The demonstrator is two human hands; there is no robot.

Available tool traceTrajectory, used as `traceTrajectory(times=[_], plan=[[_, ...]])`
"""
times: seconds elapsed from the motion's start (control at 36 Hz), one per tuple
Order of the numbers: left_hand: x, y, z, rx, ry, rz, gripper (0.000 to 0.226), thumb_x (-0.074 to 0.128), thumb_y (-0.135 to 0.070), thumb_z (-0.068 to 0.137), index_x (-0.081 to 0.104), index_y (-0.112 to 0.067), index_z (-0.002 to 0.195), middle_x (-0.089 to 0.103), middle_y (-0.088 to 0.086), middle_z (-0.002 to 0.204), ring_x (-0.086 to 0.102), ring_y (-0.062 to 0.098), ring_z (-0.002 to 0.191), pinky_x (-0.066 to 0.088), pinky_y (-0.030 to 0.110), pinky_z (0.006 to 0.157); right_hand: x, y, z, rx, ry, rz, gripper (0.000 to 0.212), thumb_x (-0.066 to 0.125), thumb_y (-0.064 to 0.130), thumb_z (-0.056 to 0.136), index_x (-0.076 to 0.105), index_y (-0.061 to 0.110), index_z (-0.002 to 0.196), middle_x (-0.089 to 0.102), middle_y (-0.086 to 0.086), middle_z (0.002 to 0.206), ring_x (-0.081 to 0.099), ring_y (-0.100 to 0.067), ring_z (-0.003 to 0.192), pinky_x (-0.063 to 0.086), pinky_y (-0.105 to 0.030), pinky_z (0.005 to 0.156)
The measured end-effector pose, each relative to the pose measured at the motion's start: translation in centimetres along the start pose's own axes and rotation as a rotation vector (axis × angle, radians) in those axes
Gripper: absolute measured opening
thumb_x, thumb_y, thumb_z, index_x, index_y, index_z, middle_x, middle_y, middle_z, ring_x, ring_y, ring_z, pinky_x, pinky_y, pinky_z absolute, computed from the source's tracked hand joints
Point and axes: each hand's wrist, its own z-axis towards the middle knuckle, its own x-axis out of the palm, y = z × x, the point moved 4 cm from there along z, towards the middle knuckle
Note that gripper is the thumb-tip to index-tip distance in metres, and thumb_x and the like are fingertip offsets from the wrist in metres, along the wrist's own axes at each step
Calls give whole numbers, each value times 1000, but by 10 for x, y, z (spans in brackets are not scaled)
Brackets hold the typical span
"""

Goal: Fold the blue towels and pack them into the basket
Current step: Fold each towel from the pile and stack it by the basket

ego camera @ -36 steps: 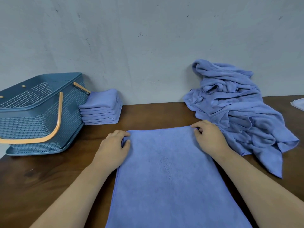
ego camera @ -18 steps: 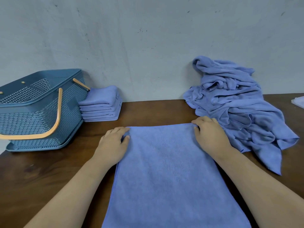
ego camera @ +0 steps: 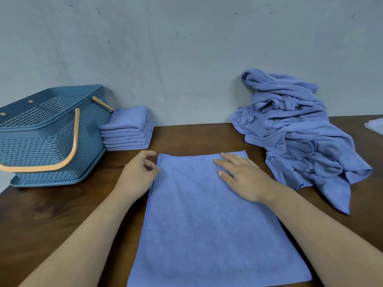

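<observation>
A blue towel [ego camera: 207, 224] lies flat on the dark wooden table [ego camera: 51, 214] in front of me, folded into a long rectangle. My left hand [ego camera: 138, 175] is at its far left corner with loosely curled fingers, the thumb just touching the towel's edge. My right hand [ego camera: 242, 177] lies flat on the towel near its far right corner, fingers straight. A blue plastic basket [ego camera: 41, 141] with orange handles stands at the far left. A stack of several folded blue towels [ego camera: 128, 129] sits beside it against the wall.
A heap of unfolded blue towels [ego camera: 296, 131] lies at the back right against the grey wall, spilling toward the flat towel's right side. A pale flat object [ego camera: 376, 125] shows at the right edge. Bare wood lies between the basket and the towel.
Both hands have let go of the towel's far corners. The right hand has opened and moved left onto the towel's surface. The left hand's fingers have loosened beside the corner.
</observation>
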Motion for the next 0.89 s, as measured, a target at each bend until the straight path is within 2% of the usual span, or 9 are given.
traceTrajectory(times=[0.14, 0.19, 0.25, 0.33, 0.44, 0.61, 0.72, 0.89], plan=[[-4, -5, -2, -30, -81, -13, 36, 72, -30, 99, 51, -38, 128, 72, -27, 92, 65, -7, 84, 45, 24, 70, 1, -1, 1, 0, 10, -21, 54, 25, 51, 113, 24, 43, 166, 11, 11, 177, 7, -11, 162, 7, -34, 129], [-4, -7, -3, -29, -84, 9, 36, 71, -29, 101, 49, -37, 128, 73, -24, 91, 65, -8, 85, 44, 22, 68, 1, -1, 1, -1, 8, -19, 53, 25, 51, 113, 24, 43, 166, 10, 11, 177, 6, -11, 162, 6, -34, 129], [-3, -8, -4, -33, -83, 22, 39, 71, -26, 101, 49, -32, 132, 74, -18, 88, 64, -8, 83, 44, 21, 66, 1, -1, 1, -2, 8, -18, 54, 24, 51, 113, 24, 43, 166, 10, 10, 177, 6, -10, 162, 6, -34, 130], [-5, -7, -6, -53, -81, 23, 46, 71, -26, 100, 46, -28, 138, 73, -22, 88, 66, -3, 80, 45, 24, 65, 2, -2, 1, -4, 7, -17, 54, 24, 52, 113, 23, 43, 166, 10, 11, 177, 5, -10, 162, 7, -35, 130], [-9, -5, -16, -81, -28, -13, 53, 69, -32, 100, 42, -30, 145, 76, -19, 96, 70, 0, 86, 48, 25, 72, 4, -4, 2, -12, 5, -15, 54, 23, 53, 112, 22, 45, 166, 10, 11, 177, 5, -10, 162, 7, -36, 130], [-14, -5, -40, -115, 84, -26, 51, 76, -44, 94, 46, -41, 135, 77, -23, 97, 65, -12, 87, 45, 25, 76, 6, -6, 4, -12, 6, -4, 55, 21, 56, 110, 23, 47, 165, 9, 12, 177, 4, -9, 162, 6, -36, 130], [-16, -4, -53, -93, 141, 27, 56, 81, -46, 90, 44, -45, 132, 77, -17, 93, 69, -6, 87, 47, 28, 76, 5, -6, 3, -9, 2, -2, 55, 22, 56, 111, 23, 47, 165, 9, 12, 177, 5, -9, 162, 6, -35, 129], [-29, 2, -60, -85, 92, 147, 49, 79, -37, 94, 47, -42, 130, 73, -19, 91, 69, -1, 82, 49, 27, 73, 4, -5, 2, -12, 12, -7, 55, 21, 56, 111, 21, 47, 165, 8, 12, 177, 4, -9, 162, 5, -35, 129]])
